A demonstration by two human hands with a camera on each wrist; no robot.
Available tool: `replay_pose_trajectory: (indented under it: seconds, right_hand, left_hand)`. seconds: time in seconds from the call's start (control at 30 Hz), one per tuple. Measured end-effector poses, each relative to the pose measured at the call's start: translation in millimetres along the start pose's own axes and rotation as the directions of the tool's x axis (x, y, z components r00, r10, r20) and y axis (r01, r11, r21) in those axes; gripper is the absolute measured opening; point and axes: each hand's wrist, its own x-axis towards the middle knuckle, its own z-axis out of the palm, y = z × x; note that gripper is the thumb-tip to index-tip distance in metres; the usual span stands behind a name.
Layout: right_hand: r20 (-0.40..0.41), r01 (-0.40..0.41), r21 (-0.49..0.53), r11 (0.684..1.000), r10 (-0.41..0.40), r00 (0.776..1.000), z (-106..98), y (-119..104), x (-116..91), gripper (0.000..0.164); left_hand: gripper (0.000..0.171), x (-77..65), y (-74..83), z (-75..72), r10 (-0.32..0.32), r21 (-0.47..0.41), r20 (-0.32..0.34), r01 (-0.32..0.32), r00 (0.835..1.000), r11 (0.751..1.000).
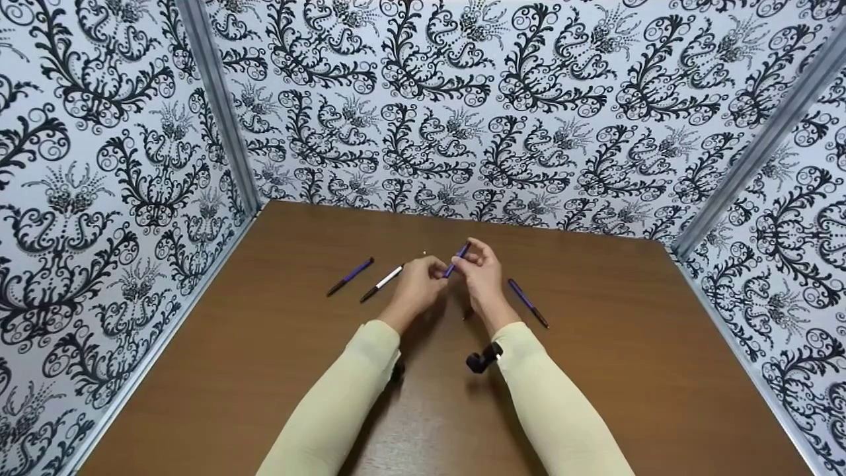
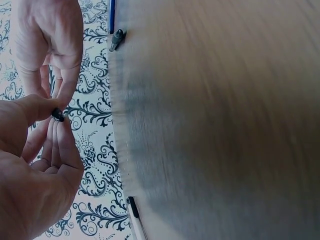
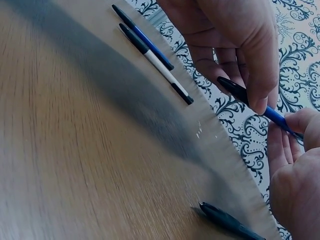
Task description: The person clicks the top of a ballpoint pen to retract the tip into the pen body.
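Both hands hold one blue pen [image 1: 456, 259] with a dark end, raised above the brown table. My left hand [image 1: 420, 284] pinches it near the dark tip [image 2: 58, 115] between thumb and fingers. Thumb and fingers of my right hand [image 1: 482, 274] grip its other part, which slants up and away in the head view. In the right wrist view, the blue barrel [image 3: 274, 116] shows between the two hands. A dark pen [image 3: 230, 222] lies beneath the right hand, mostly hidden by the wrist in the head view.
Left of the hands lie a blue pen [image 1: 350, 276] and a white pen [image 1: 381, 283] with black ends. Another blue pen [image 1: 529, 303] lies to the right. Patterned panels [image 1: 429, 112] wall the table [image 1: 264, 370] at the back and sides. A black wrist camera [image 1: 482, 358] hangs at the right cuff.
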Motion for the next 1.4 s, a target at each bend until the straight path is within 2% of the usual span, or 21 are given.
replay_pose_trajectory:
  seconds: [0.27, 0.67, 0.9, 1.4]
  right_hand:
    - [-0.007, 0.010, -0.009, 1.000, -0.010, 1.000, 0, 0, -1, 0.056]
    - [0.014, -0.016, -0.040, 0.999, 0.016, 1.000, -4, -2, 2, 0.058]
    - [0.059, -0.017, -0.048, 0.999, 0.020, 0.998, -9, -4, 4, 0.060]
    - [0.170, 0.012, -0.155, 0.988, 0.014, 0.985, -24, -19, -1, 0.060]
  left_hand:
    - [0.013, 0.7, -0.7, -0.4, -0.004, 0.001, 0.001, 0.004, 1.000, 1.000]
    - [0.012, -0.9, -1.5, -2.4, -0.011, -0.008, 0.007, 0.011, 1.000, 1.000]
    - [0.012, -0.5, -1.4, -4.1, -0.031, 0.033, 0.001, 0.031, 1.000, 0.999]
    - [0.014, -2.2, -1.3, -10.4, -0.064, 0.035, 0.024, 0.063, 0.998, 0.997]
